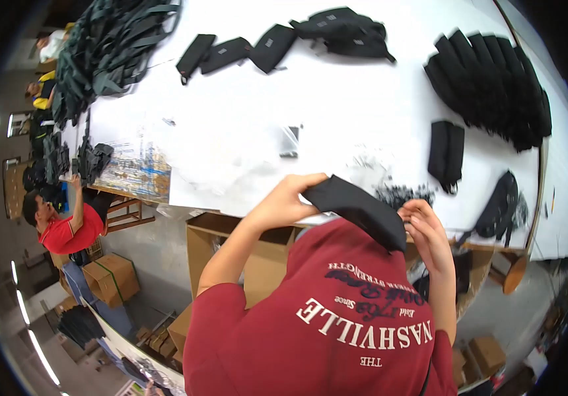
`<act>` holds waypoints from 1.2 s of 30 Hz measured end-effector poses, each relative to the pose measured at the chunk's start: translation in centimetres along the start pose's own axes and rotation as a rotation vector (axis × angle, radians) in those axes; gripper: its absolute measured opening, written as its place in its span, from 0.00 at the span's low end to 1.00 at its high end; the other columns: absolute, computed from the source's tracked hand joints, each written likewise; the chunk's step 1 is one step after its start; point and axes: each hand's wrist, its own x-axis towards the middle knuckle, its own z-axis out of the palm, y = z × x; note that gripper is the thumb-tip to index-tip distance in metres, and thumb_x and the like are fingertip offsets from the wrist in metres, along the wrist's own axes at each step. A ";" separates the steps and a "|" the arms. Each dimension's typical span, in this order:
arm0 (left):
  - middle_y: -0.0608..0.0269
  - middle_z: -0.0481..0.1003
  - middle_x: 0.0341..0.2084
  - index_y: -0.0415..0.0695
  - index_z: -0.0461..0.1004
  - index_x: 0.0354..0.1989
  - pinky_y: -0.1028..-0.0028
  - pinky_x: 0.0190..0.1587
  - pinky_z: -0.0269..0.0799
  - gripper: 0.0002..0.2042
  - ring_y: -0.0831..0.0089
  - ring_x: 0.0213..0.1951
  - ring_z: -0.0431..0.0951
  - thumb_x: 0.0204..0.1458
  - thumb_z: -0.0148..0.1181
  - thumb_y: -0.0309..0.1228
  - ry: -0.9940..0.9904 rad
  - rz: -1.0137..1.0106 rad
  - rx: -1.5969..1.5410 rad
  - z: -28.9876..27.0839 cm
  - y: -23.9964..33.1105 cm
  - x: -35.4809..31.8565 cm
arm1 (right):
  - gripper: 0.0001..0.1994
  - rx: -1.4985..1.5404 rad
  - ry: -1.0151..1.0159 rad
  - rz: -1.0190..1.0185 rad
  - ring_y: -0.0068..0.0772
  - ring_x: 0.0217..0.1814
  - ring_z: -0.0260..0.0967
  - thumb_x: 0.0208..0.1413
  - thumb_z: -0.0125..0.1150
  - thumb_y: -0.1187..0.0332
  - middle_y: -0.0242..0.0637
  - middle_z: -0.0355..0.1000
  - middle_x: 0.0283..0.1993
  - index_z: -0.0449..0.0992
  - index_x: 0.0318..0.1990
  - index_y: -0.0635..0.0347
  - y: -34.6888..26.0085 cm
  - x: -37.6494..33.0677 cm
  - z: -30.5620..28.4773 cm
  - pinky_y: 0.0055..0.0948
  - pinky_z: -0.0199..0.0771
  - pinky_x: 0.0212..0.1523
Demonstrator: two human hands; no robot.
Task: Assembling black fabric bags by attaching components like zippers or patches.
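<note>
Spanning the gap between the two hands, a black pouch (363, 214) slants in front of the person's dark red shirt (310, 317), at the near edge of the counter. The left hand (300, 195) grips its upper left end, thumb and fingers closed on the fabric; the right hand (427, 232) is at the other end with bent fingers, though I cannot tell whether they pinch it. White covers most of the counter (231, 125), with dark thread scraps (406, 195) just beyond the pouch. Along the far side lie more black pouches (273, 47); a thick stack of black bags (489, 89) sits at right, and gray straps (115, 49) heap at far left. Across the room at left, a co-worker in red (76, 228) sits near a cardboard box (111, 278) on the left.
</note>
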 end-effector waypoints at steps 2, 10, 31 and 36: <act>0.53 0.78 0.33 0.34 0.72 0.44 0.74 0.43 0.71 0.20 0.73 0.36 0.77 0.37 0.64 0.19 0.230 0.101 0.178 -5.1 0.1 0.7 | 0.11 -0.105 0.092 -0.039 0.24 0.47 0.67 0.58 0.51 0.72 0.36 0.71 0.42 0.68 0.48 0.61 -0.7 0.9 0.0 0.22 0.65 0.47; 0.51 0.77 0.41 0.35 0.72 0.48 0.70 0.49 0.70 0.20 0.63 0.42 0.78 0.44 0.64 0.21 1.248 0.226 0.622 -28.4 -6.8 7.3 | 0.06 -0.297 0.276 -0.048 0.21 0.38 0.69 0.58 0.53 0.71 0.33 0.73 0.35 0.71 0.41 0.61 -0.4 5.1 -1.1 0.20 0.67 0.40; 0.46 0.77 0.32 0.42 0.70 0.50 0.60 0.37 0.71 0.17 0.49 0.35 0.76 0.54 0.56 0.36 0.655 -0.225 0.757 -34.2 -18.6 20.7 | 0.06 -0.268 0.230 0.257 0.21 0.34 0.69 0.60 0.51 0.70 0.34 0.74 0.32 0.72 0.39 0.61 1.0 15.1 2.5 0.20 0.67 0.39; 0.48 0.76 0.27 0.39 0.70 0.42 0.64 0.30 0.69 0.12 0.58 0.27 0.77 0.58 0.53 0.36 1.129 -0.098 0.654 -39.2 -18.3 18.8 | 0.06 -0.243 0.194 0.322 0.22 0.34 0.69 0.60 0.51 0.70 0.34 0.73 0.32 0.72 0.39 0.62 1.6 15.8 3.1 0.20 0.67 0.39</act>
